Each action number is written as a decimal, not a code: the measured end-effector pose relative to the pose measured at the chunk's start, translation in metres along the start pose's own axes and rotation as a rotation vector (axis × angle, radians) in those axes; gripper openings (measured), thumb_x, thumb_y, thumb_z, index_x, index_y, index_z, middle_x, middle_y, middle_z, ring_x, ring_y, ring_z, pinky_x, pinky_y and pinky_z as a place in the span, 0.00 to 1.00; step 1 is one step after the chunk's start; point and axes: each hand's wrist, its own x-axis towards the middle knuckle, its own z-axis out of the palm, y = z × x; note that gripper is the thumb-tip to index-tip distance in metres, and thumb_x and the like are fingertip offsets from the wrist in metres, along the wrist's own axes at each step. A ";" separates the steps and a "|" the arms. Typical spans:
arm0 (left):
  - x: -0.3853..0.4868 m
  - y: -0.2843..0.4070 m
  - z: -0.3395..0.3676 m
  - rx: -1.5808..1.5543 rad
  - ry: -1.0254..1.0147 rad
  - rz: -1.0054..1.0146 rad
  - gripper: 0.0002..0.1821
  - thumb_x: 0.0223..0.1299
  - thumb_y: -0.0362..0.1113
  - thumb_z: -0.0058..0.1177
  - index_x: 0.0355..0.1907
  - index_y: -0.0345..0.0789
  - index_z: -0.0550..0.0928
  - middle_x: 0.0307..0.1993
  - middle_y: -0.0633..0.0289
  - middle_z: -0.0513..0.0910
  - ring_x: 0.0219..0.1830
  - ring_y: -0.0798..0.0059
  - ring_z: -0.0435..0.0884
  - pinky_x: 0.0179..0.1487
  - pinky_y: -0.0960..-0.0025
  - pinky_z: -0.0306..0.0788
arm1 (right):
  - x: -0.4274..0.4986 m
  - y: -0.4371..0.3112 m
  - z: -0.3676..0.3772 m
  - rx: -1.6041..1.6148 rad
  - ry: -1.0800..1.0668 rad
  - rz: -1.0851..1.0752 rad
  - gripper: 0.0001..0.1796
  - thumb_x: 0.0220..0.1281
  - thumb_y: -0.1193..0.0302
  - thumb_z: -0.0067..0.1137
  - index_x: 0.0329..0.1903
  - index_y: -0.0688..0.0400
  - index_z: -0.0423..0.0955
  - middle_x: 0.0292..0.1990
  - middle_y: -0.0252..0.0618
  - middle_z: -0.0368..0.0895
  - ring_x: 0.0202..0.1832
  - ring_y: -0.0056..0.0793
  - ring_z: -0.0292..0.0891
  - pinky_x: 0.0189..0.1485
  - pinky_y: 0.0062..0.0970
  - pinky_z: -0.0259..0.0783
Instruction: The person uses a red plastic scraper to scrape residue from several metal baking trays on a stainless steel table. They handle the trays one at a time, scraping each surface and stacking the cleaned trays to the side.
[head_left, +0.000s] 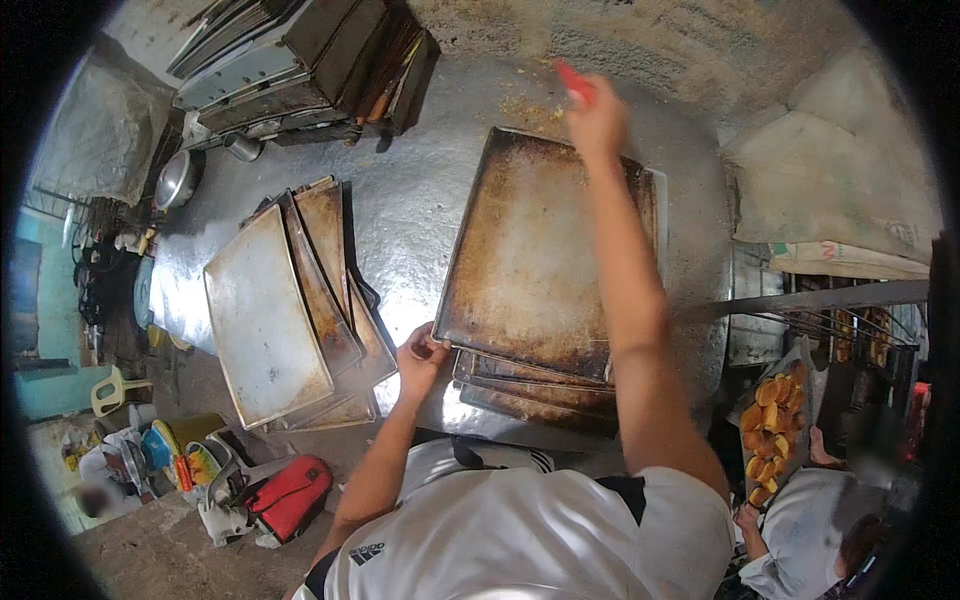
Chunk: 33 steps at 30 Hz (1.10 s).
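My left hand (422, 356) grips the near left corner of the top baking tray (525, 247), a browned metal sheet on a stack of several trays. In my right hand (596, 120), slightly blurred and raised over the far edge of that stack, is a red-handled tool (576, 82); its working end cannot be made out. Yellowish crumbs (525, 105) lie on the metal tabletop beyond the stack. A second, fanned-out pile of baking trays stands to the left, with a paler tray (266, 319) uppermost.
Metal boxes (262, 90) stand at the back left, near a metal cup (242, 146) and a steel bowl (180, 180). At the right, a co-worker (802, 525) holds a tray of bread (772, 431) beside a rack (855, 300). A red bag (292, 495) sits at the lower left.
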 end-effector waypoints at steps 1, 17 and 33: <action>0.000 -0.002 -0.005 0.004 -0.023 -0.008 0.20 0.60 0.25 0.65 0.55 0.25 0.79 0.26 0.72 0.77 0.29 0.88 0.75 0.36 0.78 0.70 | -0.014 0.005 -0.025 0.144 0.189 0.046 0.15 0.61 0.74 0.65 0.51 0.58 0.80 0.45 0.47 0.87 0.48 0.41 0.85 0.54 0.41 0.79; 0.111 0.040 0.048 0.130 -0.101 0.241 0.25 0.75 0.49 0.48 0.36 0.26 0.83 0.29 0.39 0.82 0.30 0.52 0.81 0.42 0.56 0.72 | -0.250 -0.067 -0.131 0.626 0.025 0.716 0.24 0.63 0.81 0.58 0.62 0.59 0.71 0.57 0.47 0.81 0.57 0.45 0.79 0.60 0.42 0.76; 0.063 0.145 0.040 0.282 0.012 0.352 0.24 0.76 0.43 0.46 0.27 0.25 0.74 0.20 0.42 0.72 0.22 0.55 0.66 0.33 0.54 0.65 | -0.235 0.038 -0.162 -0.276 -0.395 0.210 0.14 0.62 0.70 0.61 0.49 0.60 0.76 0.34 0.55 0.85 0.36 0.52 0.83 0.40 0.46 0.77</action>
